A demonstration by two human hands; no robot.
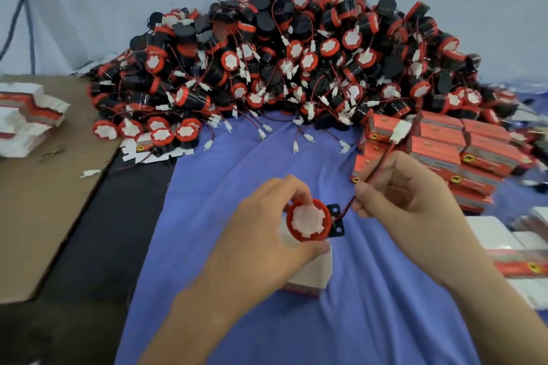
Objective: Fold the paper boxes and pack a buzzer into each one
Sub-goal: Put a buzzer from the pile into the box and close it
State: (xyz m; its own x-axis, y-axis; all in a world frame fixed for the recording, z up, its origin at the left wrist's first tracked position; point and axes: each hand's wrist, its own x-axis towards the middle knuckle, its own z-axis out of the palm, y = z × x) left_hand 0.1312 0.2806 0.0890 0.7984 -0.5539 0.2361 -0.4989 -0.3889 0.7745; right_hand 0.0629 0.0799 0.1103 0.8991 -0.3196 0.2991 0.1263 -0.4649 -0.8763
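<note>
Low at the centre of the frame, the left hand [267, 225] gripped a buzzer [308, 221] by its red rim, with fingers and thumb curled round it and its white face upward. A black mounting tab projected from the buzzer's right side. Directly beneath it stood a paper box [311, 275], white with a red lower edge; the buzzer appeared to sit at the box mouth, though the hand hid the joint. Just right of the buzzer, the right hand [406, 195] pinched the red-and-black lead [376, 169] between thumb and forefinger. The lead ran up to a white connector [400, 130] at centre right. Both hands worked over a blue cloth [252, 163]. Packed boxes [444, 151], red with yellow emblems, were stacked at the right. A heap of buzzers [281, 62] filled the upper centre. Flat box blanks [26, 115] lay stacked at the left edge on a cardboard sheet [35, 201].
</note>
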